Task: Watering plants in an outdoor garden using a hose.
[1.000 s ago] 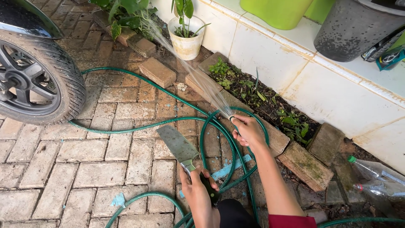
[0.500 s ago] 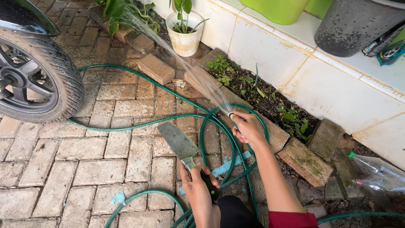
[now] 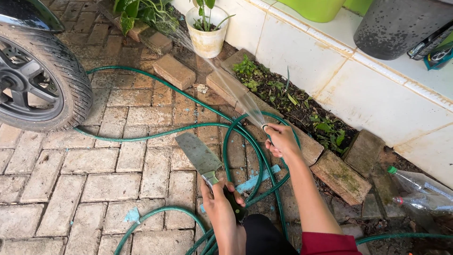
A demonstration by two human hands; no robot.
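Head view: right hand [image 3: 282,140] gripping hose [image 3: 236,137].

The right hand [image 3: 282,140] grips the end of a green garden hose [image 3: 188,126], thumb pressed at the opening so water fans out in a spray [image 3: 226,80] toward a white plant pot [image 3: 206,38] and the leafy plants [image 3: 141,12] behind it. The left hand [image 3: 221,202] holds the dark handle of a wide-bladed trowel [image 3: 198,153], whose flat blade points away over the brick paving [image 3: 89,179]. The hose loops across the paving and curls around both hands. A black scooter wheel [image 3: 40,85] stands at the left. Loose bricks [image 3: 173,71] edge a narrow soil bed with weeds [image 3: 283,101] along a white tiled wall [image 3: 377,104]. Clear plastic bottles [image 3: 420,191] lie at the right.
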